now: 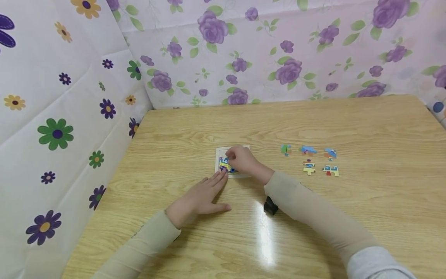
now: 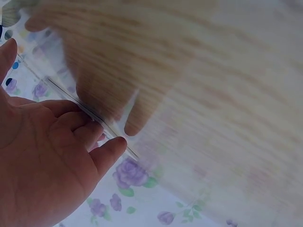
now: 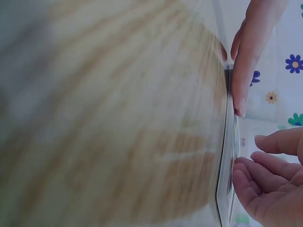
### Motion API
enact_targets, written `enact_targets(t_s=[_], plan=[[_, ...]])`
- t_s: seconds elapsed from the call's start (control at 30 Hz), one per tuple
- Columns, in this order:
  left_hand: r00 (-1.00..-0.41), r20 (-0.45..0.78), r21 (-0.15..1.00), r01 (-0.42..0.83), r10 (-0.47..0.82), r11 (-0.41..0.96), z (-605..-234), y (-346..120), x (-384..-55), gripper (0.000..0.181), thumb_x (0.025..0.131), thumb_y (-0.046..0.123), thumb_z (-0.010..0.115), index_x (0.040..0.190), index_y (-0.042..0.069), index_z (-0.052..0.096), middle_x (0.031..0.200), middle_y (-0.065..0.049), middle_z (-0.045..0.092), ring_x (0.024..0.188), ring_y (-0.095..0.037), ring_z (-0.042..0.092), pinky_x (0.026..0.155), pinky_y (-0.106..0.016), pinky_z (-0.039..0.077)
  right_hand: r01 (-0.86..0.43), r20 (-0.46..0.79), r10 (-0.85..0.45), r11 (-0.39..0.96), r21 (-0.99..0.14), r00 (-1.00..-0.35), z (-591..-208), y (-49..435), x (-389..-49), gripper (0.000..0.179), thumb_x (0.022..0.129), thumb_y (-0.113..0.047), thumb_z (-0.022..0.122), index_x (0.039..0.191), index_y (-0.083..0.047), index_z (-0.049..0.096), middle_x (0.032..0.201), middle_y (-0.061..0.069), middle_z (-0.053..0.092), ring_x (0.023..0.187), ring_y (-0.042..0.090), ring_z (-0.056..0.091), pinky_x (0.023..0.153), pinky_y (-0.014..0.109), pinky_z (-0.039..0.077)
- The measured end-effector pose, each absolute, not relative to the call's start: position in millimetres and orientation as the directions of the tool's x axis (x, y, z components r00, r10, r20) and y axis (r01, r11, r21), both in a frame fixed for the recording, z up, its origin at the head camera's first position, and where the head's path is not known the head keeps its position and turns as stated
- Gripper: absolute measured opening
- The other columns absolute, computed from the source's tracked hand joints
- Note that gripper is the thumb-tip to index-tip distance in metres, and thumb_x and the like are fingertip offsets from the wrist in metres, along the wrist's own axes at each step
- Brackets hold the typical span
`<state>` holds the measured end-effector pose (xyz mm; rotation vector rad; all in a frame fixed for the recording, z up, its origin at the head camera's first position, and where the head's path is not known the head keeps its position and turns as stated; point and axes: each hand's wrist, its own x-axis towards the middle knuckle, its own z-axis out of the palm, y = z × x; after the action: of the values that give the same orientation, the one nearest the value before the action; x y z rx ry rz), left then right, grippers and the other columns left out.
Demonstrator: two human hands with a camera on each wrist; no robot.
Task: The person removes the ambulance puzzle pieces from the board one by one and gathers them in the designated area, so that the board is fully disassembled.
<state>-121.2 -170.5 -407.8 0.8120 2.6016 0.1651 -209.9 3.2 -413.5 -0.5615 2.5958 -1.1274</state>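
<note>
A small jigsaw puzzle in a white-framed tray (image 1: 216,161) lies on the wooden table, with a yellow and blue picture partly filled in at its lower left. My left hand (image 1: 200,197) lies palm down, its straight fingertips resting on the tray's lower left edge and the thumb spread away. Over the tray's right part, my right hand (image 1: 244,159) touches the puzzle with bent fingers and covers much of it. In the right wrist view, the right thumb (image 3: 279,141) stands apart from the fingers, and no piece shows between them.
Several loose jigsaw pieces, among them a green one (image 1: 286,149), a blue one (image 1: 308,150) and a yellow one (image 1: 309,168), lie right of the tray. A black object (image 1: 270,206) sits beside the right sleeve. Flowered sheets (image 1: 258,58) hang behind and left of the table (image 1: 383,155).
</note>
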Motion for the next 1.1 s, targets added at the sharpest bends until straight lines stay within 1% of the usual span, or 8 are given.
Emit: enact_targets(t_s=[0.23, 0.4, 0.57, 0.73, 0.93, 1.1], plan=[[-0.750, -0.352, 0.219, 0.515, 0.559, 0.829, -406, -169, -121, 0.091, 0.090, 0.061, 0.049, 0.153, 0.006, 0.012, 0.160, -0.007, 0.005, 0.148, -0.022, 0.008, 0.116, -0.050, 0.020, -0.141, -0.099, -0.387, 0.546, -0.826, -0.917, -417, 5, -216, 0.025, 0.090, -0.003, 0.058, 0.113, 0.004, 0.064, 0.110, 0.017, 0.066, 0.105, 0.028, 0.062, 0.093, 0.037, 0.050], [-0.752, -0.349, 0.213, 0.518, 0.560, 0.829, -405, -168, -121, 0.091, 0.091, 0.062, 0.047, 0.153, 0.006, 0.011, 0.160, -0.007, 0.005, 0.147, -0.023, 0.008, 0.116, -0.050, 0.020, -0.088, -0.111, -0.344, 0.514, -0.853, -0.933, -415, 1, -220, 0.022, 0.088, -0.001, 0.059, 0.110, 0.004, 0.064, 0.107, 0.018, 0.066, 0.102, 0.027, 0.061, 0.090, 0.035, 0.051], [-0.754, -0.345, 0.203, 0.522, 0.559, 0.828, -404, -168, -120, 0.091, 0.090, 0.062, 0.047, 0.153, 0.006, 0.013, 0.160, -0.007, 0.006, 0.147, -0.023, 0.010, 0.116, -0.050, 0.021, -0.056, -0.126, -0.317, 0.509, -0.859, -0.940, -415, -3, -221, 0.021, 0.088, 0.001, 0.058, 0.108, 0.004, 0.063, 0.104, 0.017, 0.065, 0.099, 0.026, 0.061, 0.087, 0.034, 0.051], [-0.754, -0.348, 0.207, 0.518, 0.557, 0.830, -404, -168, -120, 0.091, 0.090, 0.062, 0.047, 0.152, 0.005, 0.013, 0.160, -0.008, 0.007, 0.147, -0.023, 0.010, 0.116, -0.050, 0.021, -0.017, -0.147, -0.276, 0.515, -0.857, -0.950, -416, -7, -225, 0.018, 0.088, 0.000, 0.059, 0.106, 0.003, 0.063, 0.101, 0.016, 0.064, 0.092, 0.024, 0.061, 0.080, 0.030, 0.052], [-0.752, -0.349, 0.201, 0.522, 0.559, 0.829, -403, -167, -120, 0.090, 0.091, 0.061, 0.048, 0.152, 0.005, 0.013, 0.160, -0.008, 0.007, 0.147, -0.024, 0.010, 0.116, -0.050, 0.020, 0.023, -0.176, -0.229, 0.549, -0.836, -0.957, -414, -10, -231, 0.012, 0.088, -0.002, 0.062, 0.098, 0.002, 0.066, 0.097, 0.014, 0.065, 0.083, 0.021, 0.059, 0.071, 0.027, 0.050], [-0.750, -0.361, 0.201, 0.518, 0.554, 0.832, -401, -166, -120, 0.090, 0.091, 0.060, 0.048, 0.152, 0.005, 0.012, 0.160, -0.008, 0.007, 0.147, -0.024, 0.010, 0.116, -0.051, 0.020, 0.029, -0.193, -0.225, 0.577, -0.816, -0.955, -413, -10, -232, 0.009, 0.088, -0.004, 0.064, 0.094, 0.001, 0.068, 0.097, 0.013, 0.065, 0.082, 0.019, 0.057, 0.070, 0.025, 0.048]])
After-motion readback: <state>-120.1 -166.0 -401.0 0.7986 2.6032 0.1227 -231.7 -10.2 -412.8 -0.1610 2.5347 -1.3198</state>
